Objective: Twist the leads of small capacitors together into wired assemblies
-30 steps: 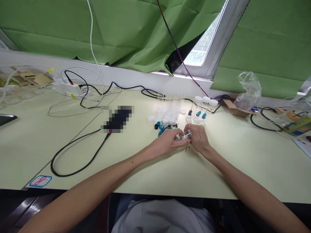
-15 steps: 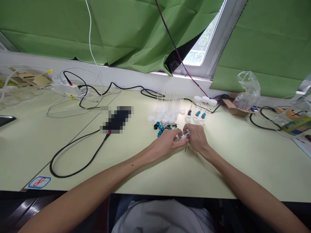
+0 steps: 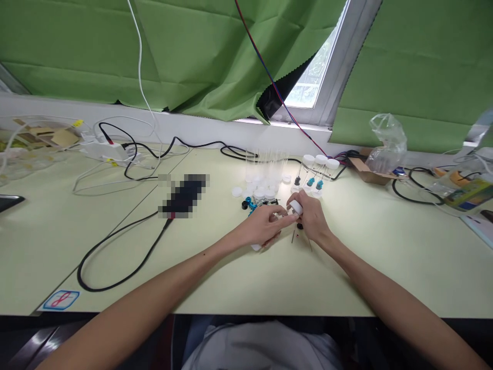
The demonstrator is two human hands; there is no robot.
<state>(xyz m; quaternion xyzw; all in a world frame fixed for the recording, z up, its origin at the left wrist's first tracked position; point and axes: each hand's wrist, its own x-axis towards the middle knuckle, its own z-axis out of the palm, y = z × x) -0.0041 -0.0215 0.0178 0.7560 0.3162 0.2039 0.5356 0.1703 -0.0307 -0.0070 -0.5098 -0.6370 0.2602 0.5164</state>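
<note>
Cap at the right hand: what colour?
White cap, best seen in the head view.

head view | faces forward-down | desk (image 3: 246,285) near | curtain (image 3: 185,61) beyond

White cap (image 3: 296,207); blue and black fittings (image 3: 249,201); plain green curtains (image 3: 192,61); pale-yellow tabletop (image 3: 246,288)

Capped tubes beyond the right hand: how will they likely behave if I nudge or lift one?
The capped tubes may tip easily if nudged, since they stand tall on narrow bases. One that falls could well roll, given the round white caps. They are probably light: the clear walls show little inside beyond slim parts with black or blue ends.
</note>
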